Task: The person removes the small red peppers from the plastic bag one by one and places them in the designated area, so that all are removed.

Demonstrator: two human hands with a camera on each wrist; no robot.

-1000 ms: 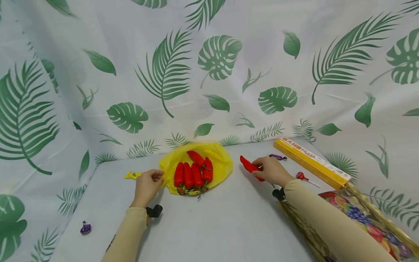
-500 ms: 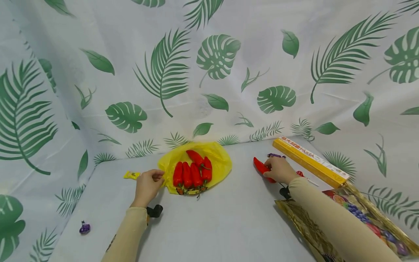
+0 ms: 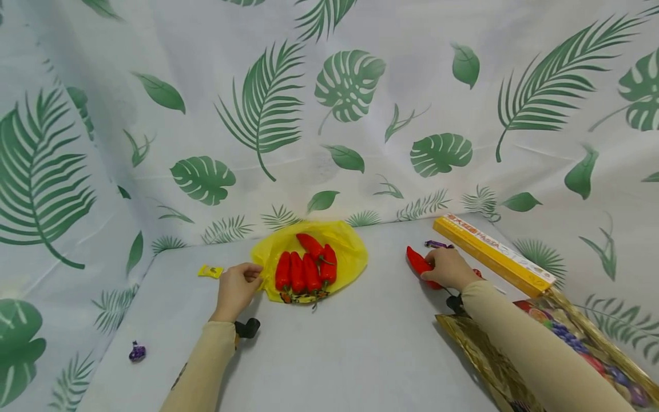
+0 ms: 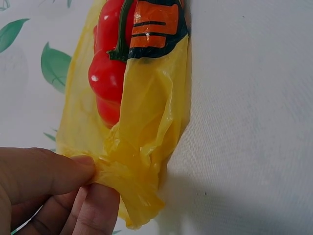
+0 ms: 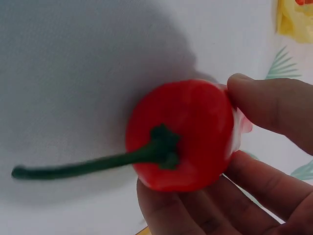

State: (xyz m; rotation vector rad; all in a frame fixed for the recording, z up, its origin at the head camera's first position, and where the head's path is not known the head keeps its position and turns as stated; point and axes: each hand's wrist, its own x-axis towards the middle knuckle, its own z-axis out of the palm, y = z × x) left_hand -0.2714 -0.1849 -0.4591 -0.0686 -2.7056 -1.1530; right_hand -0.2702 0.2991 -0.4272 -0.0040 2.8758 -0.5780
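On the grey worktop [image 3: 334,343], a yellow bag [image 3: 350,252] lies at the centre of the head view with a row of red peppers [image 3: 304,269] on it. At centre right a long yellow box [image 3: 491,253] lies slantwise, with a purple sweet [image 3: 436,244] just left of its far end. A shiny fruit-print wrapper [image 3: 576,337] fills the lower right corner, partly hidden by the right sleeve. A small yellow sachet [image 3: 210,271] sits left of the bag, and another purple sweet [image 3: 136,352] lies at lower left, well apart from everything. Nothing lies between the bag and the right hand [image 3: 449,268]. The left wrist view shows what the head view cannot: the left hand [image 4: 49,188] pinches the bag's crumpled edge [image 4: 132,171] between thumb and fingers, and a printed orange-and-black label [image 4: 156,24] shows at the top. The right wrist view shows the right hand's fingers [image 5: 274,107] and thumb curled round a single red pepper [image 5: 183,134], its green stem [image 5: 83,166] pointing towards the left of the frame. In the head view that pepper [image 3: 418,263] lies to the right of the bag, near the box.
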